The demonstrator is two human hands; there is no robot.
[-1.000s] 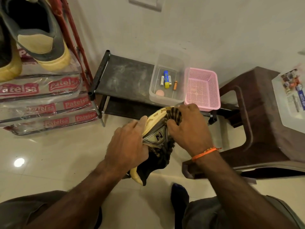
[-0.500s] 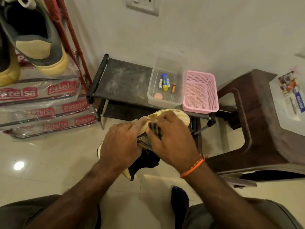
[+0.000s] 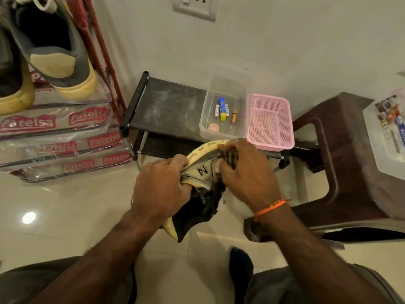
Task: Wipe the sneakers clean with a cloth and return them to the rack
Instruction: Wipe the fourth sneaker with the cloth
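A person's left hand grips a cream sneaker held sole-up, while the right hand clutches a dark checked cloth against its side.

The left hand grips a worn cream sneaker sideways; the right hand presses a dark checked cloth against its far end.

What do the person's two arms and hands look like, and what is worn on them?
Both forearms are bare, with no sleeves and no gloves. The right hand has a thin orange thread band tied round its wrist. The left hand shows no band, watch or ring.
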